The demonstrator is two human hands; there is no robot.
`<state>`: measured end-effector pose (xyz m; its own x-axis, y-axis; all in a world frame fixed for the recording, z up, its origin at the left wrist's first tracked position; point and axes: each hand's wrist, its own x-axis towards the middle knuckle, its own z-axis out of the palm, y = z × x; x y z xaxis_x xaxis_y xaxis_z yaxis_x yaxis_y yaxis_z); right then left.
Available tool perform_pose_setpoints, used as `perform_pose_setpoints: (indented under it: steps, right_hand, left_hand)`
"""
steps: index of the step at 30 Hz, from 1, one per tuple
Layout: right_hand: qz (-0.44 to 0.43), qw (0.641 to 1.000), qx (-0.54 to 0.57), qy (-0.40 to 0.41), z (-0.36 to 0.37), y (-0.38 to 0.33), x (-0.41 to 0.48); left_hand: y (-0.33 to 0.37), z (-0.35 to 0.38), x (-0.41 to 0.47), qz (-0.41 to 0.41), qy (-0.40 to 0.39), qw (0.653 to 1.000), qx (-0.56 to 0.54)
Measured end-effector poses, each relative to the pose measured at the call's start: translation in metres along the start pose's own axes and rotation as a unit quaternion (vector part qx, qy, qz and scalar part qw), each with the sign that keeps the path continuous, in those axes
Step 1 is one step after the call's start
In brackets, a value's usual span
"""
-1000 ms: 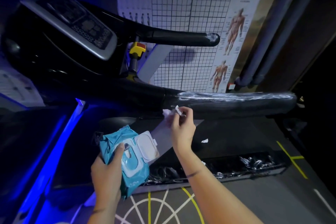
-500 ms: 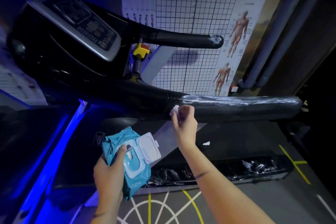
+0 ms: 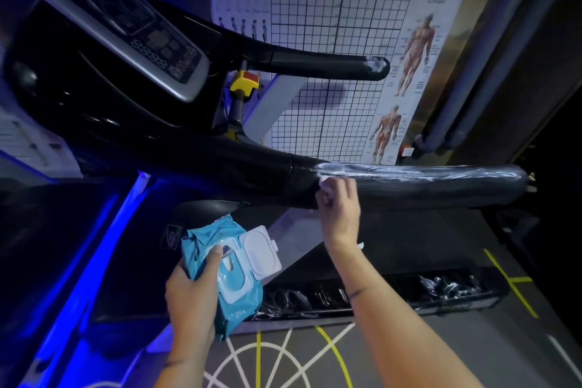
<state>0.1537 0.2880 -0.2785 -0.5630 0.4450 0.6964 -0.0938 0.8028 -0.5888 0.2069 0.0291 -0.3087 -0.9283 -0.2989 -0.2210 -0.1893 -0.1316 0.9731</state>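
Note:
My left hand (image 3: 192, 290) grips a teal pack of wet wipes (image 3: 226, 264) with its white flip lid standing open, thumb on the pack's front. My right hand (image 3: 340, 208) holds a small white wipe (image 3: 324, 187) bunched in its fingers and presses it against the near black treadmill handrail (image 3: 425, 186). The rail is wrapped in glossy film with white streaks along its top. Most of the wipe is hidden inside my fingers.
The treadmill console (image 3: 138, 38) rises at the upper left, with a yellow safety key (image 3: 244, 83) and a second handrail (image 3: 321, 64) behind. A grid chart and anatomy posters (image 3: 412, 53) cover the wall. A white scrap (image 3: 360, 245) lies on the treadmill deck.
My right hand has risen from below the handrail and brought the wipe up onto the rail. My left hand and the pack have stayed roughly in place.

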Motion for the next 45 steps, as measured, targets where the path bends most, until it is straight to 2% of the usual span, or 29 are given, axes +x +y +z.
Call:
perform_pose_setpoints:
  steps: [6, 8, 13, 17, 23, 30, 34, 36, 41, 45]
  right_hand:
    - [0.133, 0.985, -0.015, 0.113, -0.039, 0.028, 0.022]
    - [0.113, 0.988, -0.016, 0.102, -0.041, 0.022, 0.018]
    - [0.029, 0.998, 0.048, 0.000, -0.010, -0.013, -0.011]
    - [-0.037, 0.996, 0.046, -0.063, 0.011, -0.021, -0.020]
    - [-0.085, 0.993, 0.013, -0.081, 0.007, -0.002, -0.017]
    - [0.003, 1.000, 0.000, 0.002, -0.034, 0.045, 0.006]
    - [0.107, 0.990, 0.017, 0.086, -0.063, 0.073, 0.019]
    - [0.139, 0.985, 0.031, 0.101, -0.075, 0.082, 0.023]
    - [0.140, 0.982, 0.077, 0.099, -0.080, 0.062, 0.019]
    - [0.067, 0.993, 0.098, -0.012, -0.065, 0.039, -0.001]
  left_hand:
    - [0.000, 0.006, 0.000, 0.000, 0.000, 1.000, -0.005]
    - [0.000, 0.011, -0.001, 0.004, -0.008, 1.000, -0.007]
    - [-0.002, 0.019, -0.001, 0.008, -0.014, 1.000, 0.017]
    - [-0.004, 0.018, -0.001, 0.011, -0.020, 0.999, 0.027]
    - [-0.003, 0.017, 0.003, 0.018, -0.006, 0.999, 0.035]
    - [-0.011, 0.035, -0.009, 0.008, -0.031, 0.999, 0.040]
    - [-0.016, 0.051, -0.016, 0.013, -0.037, 0.998, 0.046]
    - [-0.016, 0.061, -0.020, 0.013, -0.038, 0.998, 0.045]
    - [-0.015, 0.086, -0.029, 0.009, -0.047, 0.998, 0.033]
    - [-0.018, 0.102, -0.033, -0.005, -0.052, 0.998, 0.023]
